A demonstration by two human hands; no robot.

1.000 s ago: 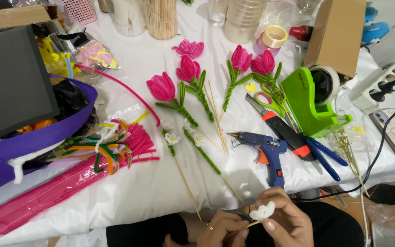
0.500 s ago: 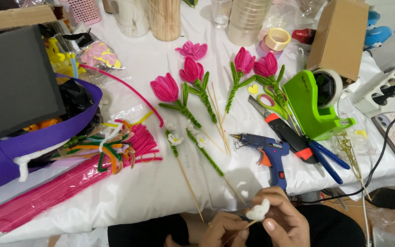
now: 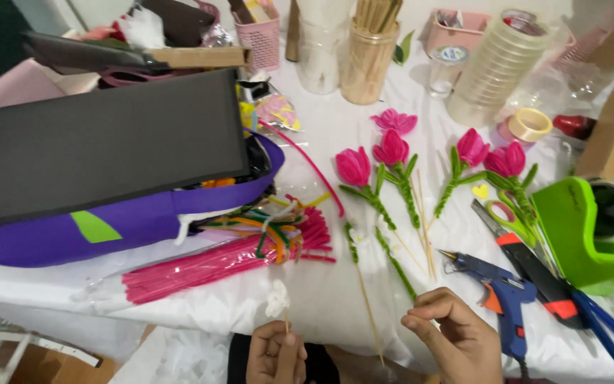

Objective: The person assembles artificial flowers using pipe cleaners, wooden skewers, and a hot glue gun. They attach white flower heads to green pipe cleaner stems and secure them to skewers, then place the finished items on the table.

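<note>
My left hand [image 3: 275,353] sits at the bottom edge and pinches a thin wooden stick topped with a small white pipe-cleaner flower [image 3: 277,299]. To its right, my right hand [image 3: 456,338] hovers over the table's front edge with fingers curled and apart, holding nothing. It lies just left of the blue glue gun [image 3: 502,295] and close to a bare wooden skewer [image 3: 369,309]. Several pink pipe-cleaner tulips [image 3: 392,153] with green stems lie on the white table cover farther back.
A bundle of pink pipe cleaners [image 3: 214,263] lies left of centre, beside a purple bag [image 3: 129,220] under a black board [image 3: 108,146]. At the right are green scissors [image 3: 509,217], a utility knife [image 3: 541,277], a green tape dispenser [image 3: 580,231], tape rolls [image 3: 527,124] and a jar of sticks [image 3: 367,53].
The view has swung left and closer. My hands have come apart: the left now carries the white flower on its stick out to the left, and the right has let go.
</note>
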